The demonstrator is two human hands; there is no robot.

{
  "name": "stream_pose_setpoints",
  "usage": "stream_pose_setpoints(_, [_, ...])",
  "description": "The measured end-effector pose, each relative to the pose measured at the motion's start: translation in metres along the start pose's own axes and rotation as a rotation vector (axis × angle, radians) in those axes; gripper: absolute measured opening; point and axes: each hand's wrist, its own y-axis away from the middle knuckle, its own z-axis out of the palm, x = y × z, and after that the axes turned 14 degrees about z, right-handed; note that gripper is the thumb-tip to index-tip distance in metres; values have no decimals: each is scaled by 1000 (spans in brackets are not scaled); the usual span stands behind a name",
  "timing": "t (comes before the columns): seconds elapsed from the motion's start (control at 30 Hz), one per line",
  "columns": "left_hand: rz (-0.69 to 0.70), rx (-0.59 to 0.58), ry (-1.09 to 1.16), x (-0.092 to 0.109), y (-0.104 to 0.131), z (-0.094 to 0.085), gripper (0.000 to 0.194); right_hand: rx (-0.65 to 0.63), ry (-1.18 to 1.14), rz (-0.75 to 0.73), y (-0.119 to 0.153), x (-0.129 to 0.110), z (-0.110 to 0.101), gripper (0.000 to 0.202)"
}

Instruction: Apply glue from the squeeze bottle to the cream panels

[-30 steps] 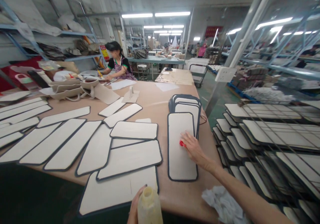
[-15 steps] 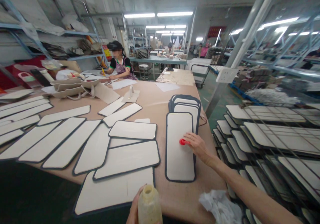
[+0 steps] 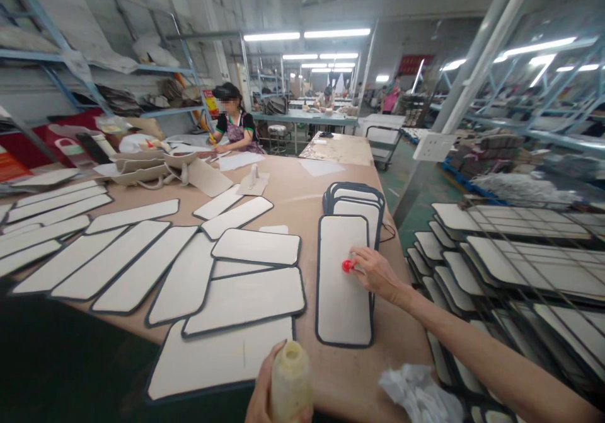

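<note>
My right hand (image 3: 375, 272) pinches a small red cap (image 3: 348, 265) over the middle of a white panel with a dark edge (image 3: 344, 309). That panel lies lengthwise in front of a stack of similar panels (image 3: 354, 191), overlapping it. At the bottom centre my left hand (image 3: 263, 382) is wrapped round a cloudy, yellowish bottle (image 3: 292, 382) with its mouth open and upright. Beside the bottle, another white panel (image 3: 217, 357) lies near the table's front edge.
Many dark-edged panels (image 3: 127, 259) spread over the left of the table (image 3: 302, 196). Crumpled white material (image 3: 420, 391) sits at the front right. A rack of panels (image 3: 524, 253) stands right, near a metal post (image 3: 420, 164). A person (image 3: 234, 130) sits across the table.
The whole view has shifted slightly. My right hand keeps the red cap over the same panel, and my left hand with the bottle has moved a little to the right in view.
</note>
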Motion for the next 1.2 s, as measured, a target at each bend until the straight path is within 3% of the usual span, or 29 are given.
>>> stream_pose_setpoints(0.1, [231,-279,-129,3,-35,25,72,24,12,4,9,2,7,17])
stream_pose_setpoints(0.2, [396,-644,-297,10,-80,58,77,40,30,-12,14,5,13,22])
stream_pose_setpoints(0.3, [478,-826,-414,11,-119,84,79,38,43,-44,15,8,15,29])
stream_pose_setpoints(0.4, [519,-868,-489,4,-143,98,83,17,39,-68,15,12,15,31])
stream_pose_setpoints(0.5, [539,-889,-556,0,-151,102,82,-10,16,-68,14,15,17,30])
stream_pose_setpoints(0.77, [472,-981,-727,11,-146,106,85,-101,-137,-79,12,26,20,25])
stream_pose_setpoints(0.93, [481,-962,-751,7,-144,110,85,-171,-296,-90,21,29,7,42])
stream_pose_setpoints(1.1, [425,-954,-754,5,-144,112,85,-87,-522,123,15,33,-16,57])
stream_pose_setpoints(1.2, [429,-923,-730,2,-145,110,83,-46,-618,250,7,35,-23,51])
